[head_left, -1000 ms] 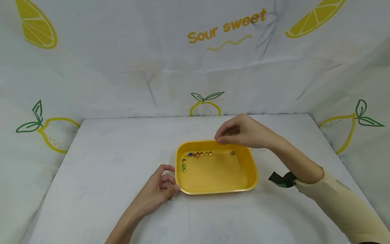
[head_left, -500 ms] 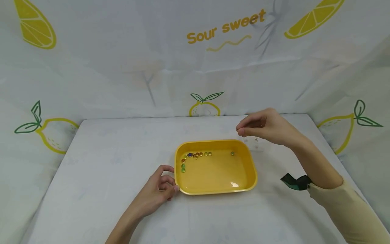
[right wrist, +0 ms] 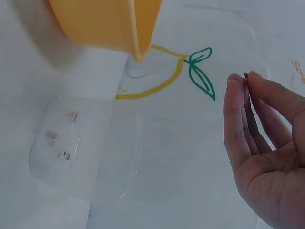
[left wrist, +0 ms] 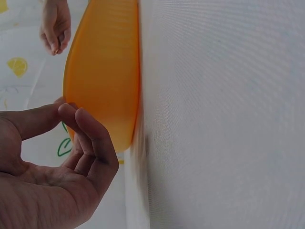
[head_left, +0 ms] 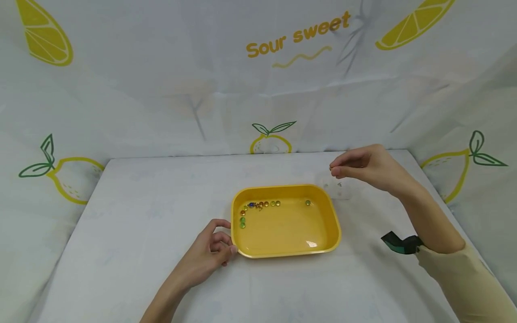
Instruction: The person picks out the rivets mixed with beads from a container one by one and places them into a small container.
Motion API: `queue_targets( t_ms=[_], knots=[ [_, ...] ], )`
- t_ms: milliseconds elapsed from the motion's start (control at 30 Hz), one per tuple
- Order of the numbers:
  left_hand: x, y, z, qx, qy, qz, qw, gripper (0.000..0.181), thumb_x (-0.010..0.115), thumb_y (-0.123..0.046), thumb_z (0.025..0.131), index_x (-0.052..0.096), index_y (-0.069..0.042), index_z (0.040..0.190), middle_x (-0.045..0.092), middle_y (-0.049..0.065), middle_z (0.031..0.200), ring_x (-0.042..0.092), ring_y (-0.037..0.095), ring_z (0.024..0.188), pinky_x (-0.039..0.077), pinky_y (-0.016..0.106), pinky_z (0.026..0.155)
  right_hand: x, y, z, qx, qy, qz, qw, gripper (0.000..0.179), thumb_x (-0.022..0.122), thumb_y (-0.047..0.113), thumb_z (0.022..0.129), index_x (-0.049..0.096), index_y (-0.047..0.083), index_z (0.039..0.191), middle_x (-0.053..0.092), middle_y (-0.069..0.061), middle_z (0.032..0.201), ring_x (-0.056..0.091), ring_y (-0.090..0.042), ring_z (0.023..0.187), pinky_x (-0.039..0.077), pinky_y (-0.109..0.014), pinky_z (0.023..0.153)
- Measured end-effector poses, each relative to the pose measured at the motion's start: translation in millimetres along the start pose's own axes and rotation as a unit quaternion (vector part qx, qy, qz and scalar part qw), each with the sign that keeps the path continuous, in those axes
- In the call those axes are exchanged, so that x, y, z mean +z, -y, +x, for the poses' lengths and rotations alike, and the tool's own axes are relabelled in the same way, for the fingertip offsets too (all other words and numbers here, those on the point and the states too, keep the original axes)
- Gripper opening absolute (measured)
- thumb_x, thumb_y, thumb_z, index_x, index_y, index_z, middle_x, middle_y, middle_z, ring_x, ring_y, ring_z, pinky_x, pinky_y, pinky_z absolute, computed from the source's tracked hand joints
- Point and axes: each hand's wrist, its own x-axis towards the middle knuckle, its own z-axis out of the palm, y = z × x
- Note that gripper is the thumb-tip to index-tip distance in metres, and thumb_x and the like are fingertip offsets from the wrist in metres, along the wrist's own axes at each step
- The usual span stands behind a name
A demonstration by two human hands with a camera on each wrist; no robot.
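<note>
Currently, yellow tray (head_left: 282, 233) holding coloured beads (head_left: 266, 204), clear container (right wrist: 109, 148) holding small pieces (right wrist: 65, 155).

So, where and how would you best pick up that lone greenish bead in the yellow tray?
I'd pinch the lone greenish bead by its left and right sides, coming down from above through the open top of the yellow tray. It looks small and rounded, the tray's far wall stands close behind it, and the other beads lie well to its left.
</note>
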Motion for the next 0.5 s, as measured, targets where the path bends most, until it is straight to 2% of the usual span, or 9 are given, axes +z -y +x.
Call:
queue_targets(
  t_ms=[267,500],
  knots=[
    [0.2,0.8,0.2,-0.002,-0.002,-0.001,1.0000,0.057,0.072,-0.007,0.099,0.040,-0.004,0.147,0.069,0.011,0.101,0.062,0.015,0.076,0.056,0.027,0.068,-9.1,-18.5,0.9,0.031,-0.014,-0.015,0.9993,0.024,0.080,0.021,0.100,0.080,0.005,0.117,0.084,0.007,0.099,0.080,-0.010,0.092,0.061,-0.017,0.087],
    [0.3,0.4,0.1,0.001,-0.004,0.005,1.0000,0.056,0.072,-0.007,0.099,0.041,-0.005,0.146,0.069,0.010,0.101,0.062,0.015,0.076,0.055,0.026,0.067,-12.9,-33.1,4.3,0.028,-0.013,-0.031,0.9991,0.027,0.079,0.022,0.101,0.078,0.003,0.120,0.083,0.003,0.102,0.079,-0.008,0.091,0.060,-0.014,0.086]
  ],
)
